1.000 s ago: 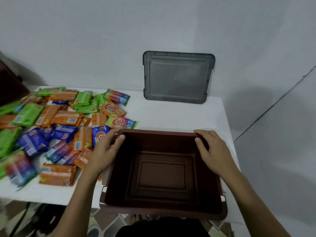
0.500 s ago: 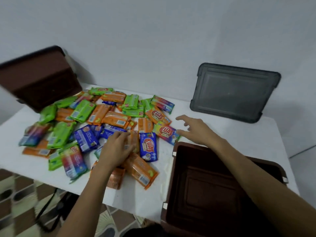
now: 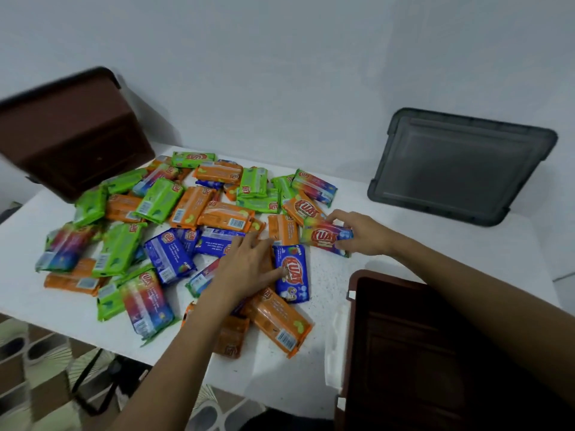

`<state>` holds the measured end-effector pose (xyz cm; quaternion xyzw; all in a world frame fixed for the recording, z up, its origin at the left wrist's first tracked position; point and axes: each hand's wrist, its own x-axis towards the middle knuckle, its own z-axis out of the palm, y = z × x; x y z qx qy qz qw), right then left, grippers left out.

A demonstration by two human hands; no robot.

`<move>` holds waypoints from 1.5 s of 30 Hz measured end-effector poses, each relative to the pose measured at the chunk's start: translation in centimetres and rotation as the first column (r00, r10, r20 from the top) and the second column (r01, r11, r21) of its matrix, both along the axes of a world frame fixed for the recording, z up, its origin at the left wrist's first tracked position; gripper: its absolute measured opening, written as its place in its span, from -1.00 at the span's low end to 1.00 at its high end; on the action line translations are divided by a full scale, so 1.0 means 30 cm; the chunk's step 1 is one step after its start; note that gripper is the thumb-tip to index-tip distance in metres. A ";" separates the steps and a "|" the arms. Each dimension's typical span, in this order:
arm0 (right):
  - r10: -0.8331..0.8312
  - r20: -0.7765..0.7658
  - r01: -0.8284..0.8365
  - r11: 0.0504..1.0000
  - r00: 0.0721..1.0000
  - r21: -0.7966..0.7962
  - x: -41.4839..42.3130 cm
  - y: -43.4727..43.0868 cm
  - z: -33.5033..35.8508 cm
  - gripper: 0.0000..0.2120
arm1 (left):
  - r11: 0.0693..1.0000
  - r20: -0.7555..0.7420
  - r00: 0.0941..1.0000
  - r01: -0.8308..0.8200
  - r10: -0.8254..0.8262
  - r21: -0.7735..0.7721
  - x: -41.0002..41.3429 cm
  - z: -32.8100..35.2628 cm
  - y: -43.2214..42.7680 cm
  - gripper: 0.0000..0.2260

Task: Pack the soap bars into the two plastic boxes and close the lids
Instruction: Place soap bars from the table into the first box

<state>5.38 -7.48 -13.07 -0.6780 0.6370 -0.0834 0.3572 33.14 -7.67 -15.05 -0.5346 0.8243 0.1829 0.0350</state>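
Soap bars (image 3: 189, 206) lie heaped on the tabletop (image 3: 326, 275) beside an open brown box (image 3: 404, 337); right hand (image 3: 364, 233) pinches a rainbow-wrapped bar (image 3: 323, 237); left hand (image 3: 245, 269) rests on the pile, fingers spread flat.

You've got orange, green, blue and rainbow-striped soap bars (image 3: 189, 206) on a speckled white table (image 3: 325, 276), dark brown boxes (image 3: 420, 353), and a smoky grey lid (image 3: 460, 169).

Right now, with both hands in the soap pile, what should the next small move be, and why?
Probably lift the rainbow-wrapped soap bar that the right hand grips and carry it into the open brown box nearby, whose visible floor is bare. The left hand only rests flat on the blue soap bar, so it is less ready.
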 end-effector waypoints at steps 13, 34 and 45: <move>-0.206 0.187 0.247 0.941 0.961 -0.232 -0.056 0.123 0.097 -0.70 | 0.977 0.019 0.983 -0.177 0.180 -0.118 -0.105 -0.013 0.063 -0.45; -0.380 0.496 0.500 0.856 0.781 -0.133 -0.113 0.842 0.255 -0.66 | 0.919 -0.915 0.090 -0.060 0.394 0.390 -0.217 0.241 0.289 -0.68; -0.490 0.413 0.463 0.870 0.768 0.170 -0.071 0.726 -0.039 -0.74 | 0.924 -0.910 0.207 0.058 0.360 0.378 -0.303 0.176 0.359 -0.61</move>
